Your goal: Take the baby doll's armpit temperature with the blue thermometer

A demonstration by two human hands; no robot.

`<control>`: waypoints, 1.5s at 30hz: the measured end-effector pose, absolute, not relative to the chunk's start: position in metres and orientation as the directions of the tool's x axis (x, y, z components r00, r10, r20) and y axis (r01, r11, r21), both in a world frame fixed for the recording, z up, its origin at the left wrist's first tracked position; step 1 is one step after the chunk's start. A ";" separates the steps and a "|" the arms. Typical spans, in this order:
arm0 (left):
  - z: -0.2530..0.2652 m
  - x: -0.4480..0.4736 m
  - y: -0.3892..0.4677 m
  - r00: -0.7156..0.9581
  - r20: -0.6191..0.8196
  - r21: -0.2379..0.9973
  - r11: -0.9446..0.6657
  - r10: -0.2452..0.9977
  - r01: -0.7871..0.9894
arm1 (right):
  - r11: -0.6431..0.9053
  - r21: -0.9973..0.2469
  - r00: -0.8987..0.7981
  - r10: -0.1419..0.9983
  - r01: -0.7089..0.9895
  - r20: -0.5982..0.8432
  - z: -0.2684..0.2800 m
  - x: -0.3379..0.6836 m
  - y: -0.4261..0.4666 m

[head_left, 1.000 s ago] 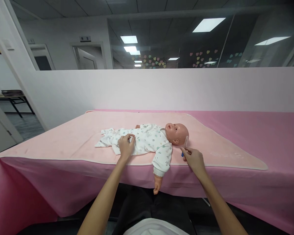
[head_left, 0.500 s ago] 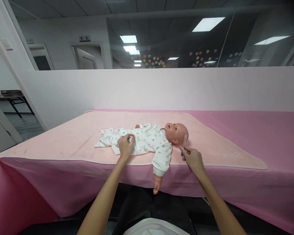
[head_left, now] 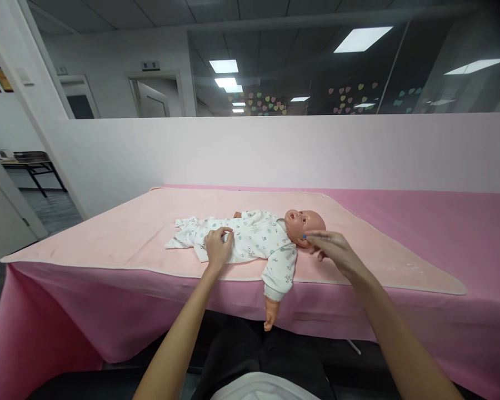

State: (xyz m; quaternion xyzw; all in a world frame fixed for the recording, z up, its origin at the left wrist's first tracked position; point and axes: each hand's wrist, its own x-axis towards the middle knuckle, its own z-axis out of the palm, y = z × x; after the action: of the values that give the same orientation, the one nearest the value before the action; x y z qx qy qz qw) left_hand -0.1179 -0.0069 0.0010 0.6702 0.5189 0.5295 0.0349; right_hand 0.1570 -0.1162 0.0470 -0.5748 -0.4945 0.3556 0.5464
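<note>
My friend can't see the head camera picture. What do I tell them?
A baby doll in a patterned white outfit lies on a peach mat. A person's left hand is at the outfit; the right hand is by the doll's head, near a small blue thing.

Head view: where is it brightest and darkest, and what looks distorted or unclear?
Head view: light panels burn white in the window; the upper right corner sinks to black; the left wall post leans, probably lens distortion; the blue speck at the right hand is too small to identify.
</note>
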 end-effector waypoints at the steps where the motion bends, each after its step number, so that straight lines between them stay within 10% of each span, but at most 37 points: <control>1: 0.001 -0.118 -0.007 -0.098 0.673 0.596 -0.460 0.733 0.659 | 0.110 -0.981 0.242 0.959 0.159 0.147 0.062 0.154 -0.116; 9: 0.001 -0.118 -0.007 -0.098 0.660 0.607 -0.453 0.745 0.653 | 0.132 -0.991 -0.050 0.990 -0.020 0.133 0.110 0.124 -0.119; 24: 0.002 -0.117 -0.009 -0.100 0.655 0.615 -0.452 0.749 0.647 | 0.541 -0.838 0.364 0.797 -0.076 0.482 0.133 0.166 -0.108; 30: 0.003 -0.118 -0.010 -0.090 0.649 0.612 -0.448 0.756 0.652 | 0.105 -0.994 0.228 0.968 0.032 0.110 0.086 0.165 -0.105; 34: 0.002 -0.118 -0.010 -0.086 0.652 0.609 -0.453 0.754 0.651 | 0.395 -0.915 0.236 0.900 -0.085 0.366 0.102 0.163 -0.112; 39: 0.003 -0.118 -0.010 -0.095 0.642 0.620 -0.442 0.761 0.648 | 0.244 -0.955 0.149 0.951 0.171 0.270 0.124 0.133 -0.125; 45: 0.003 -0.119 -0.011 -0.089 0.652 0.612 -0.453 0.753 0.648 | 0.494 -0.868 0.229 0.852 -0.054 0.471 0.150 0.121 -0.125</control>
State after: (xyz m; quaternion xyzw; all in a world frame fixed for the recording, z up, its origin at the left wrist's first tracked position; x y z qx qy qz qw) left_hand -0.1192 -0.0109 0.0032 0.6731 0.5204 0.5232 0.0500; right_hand 0.1210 -0.1252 0.1502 -0.3794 -0.5258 0.3304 0.6859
